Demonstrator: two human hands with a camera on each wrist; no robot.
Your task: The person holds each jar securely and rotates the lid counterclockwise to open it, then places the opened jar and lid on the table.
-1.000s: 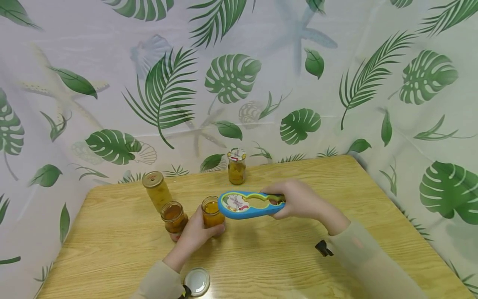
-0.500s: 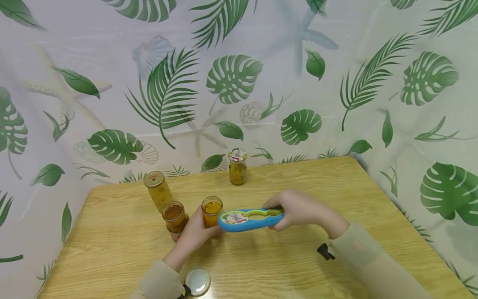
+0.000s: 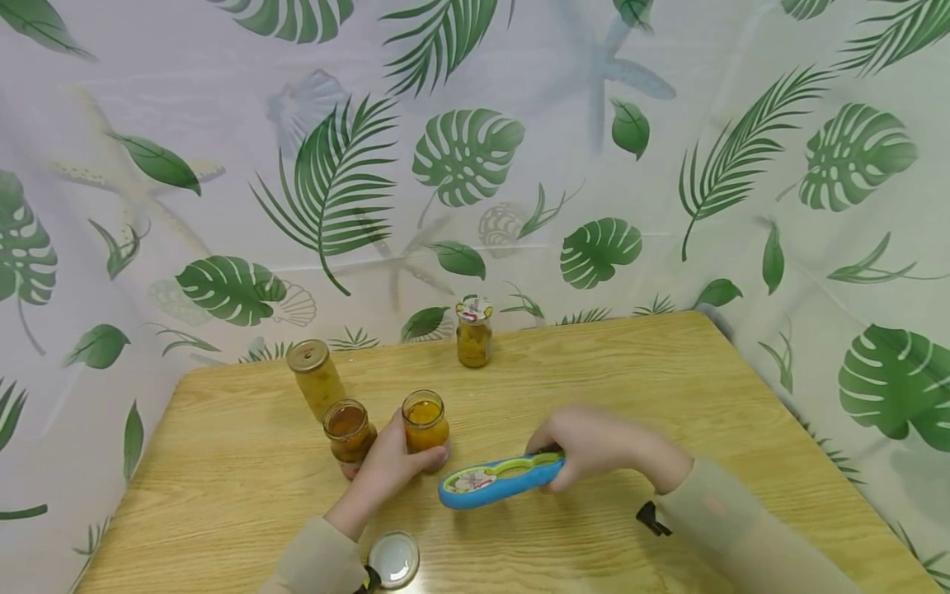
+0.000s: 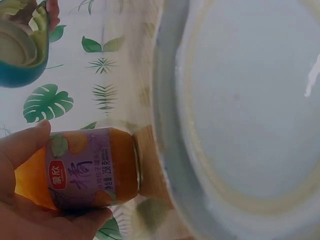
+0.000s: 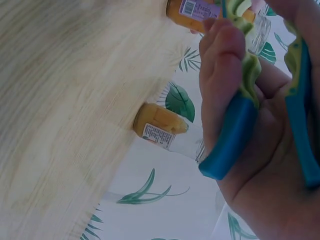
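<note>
My left hand (image 3: 388, 462) holds an open glass jar (image 3: 426, 422) of orange contents on the table, fingers and thumb around its side. The left wrist view shows the jar's purple label (image 4: 80, 167). To the right, my right hand (image 3: 594, 450) grips the handle end of a blue and green jar opener (image 3: 486, 497), which is above the table, its far end tipped toward the jar's side. A patterned lid (image 3: 467, 480) sits inside the opener's largest hole. In the right wrist view, fingers wrap the opener's blue arm (image 5: 235, 135).
A second open jar (image 3: 347, 433) stands just left of my left hand, with a gold-lidded jar (image 3: 317, 384) behind it. Another lidded jar (image 3: 473, 340) is near the back edge. A loose lid (image 3: 393, 559) lies near my left wrist. Patterned cloth (image 3: 475, 231) hangs behind the table.
My right hand has lowered the jar opener, with the lid in it, away from the jar's mouth and toward the table front. My left hand stays on the jar.
</note>
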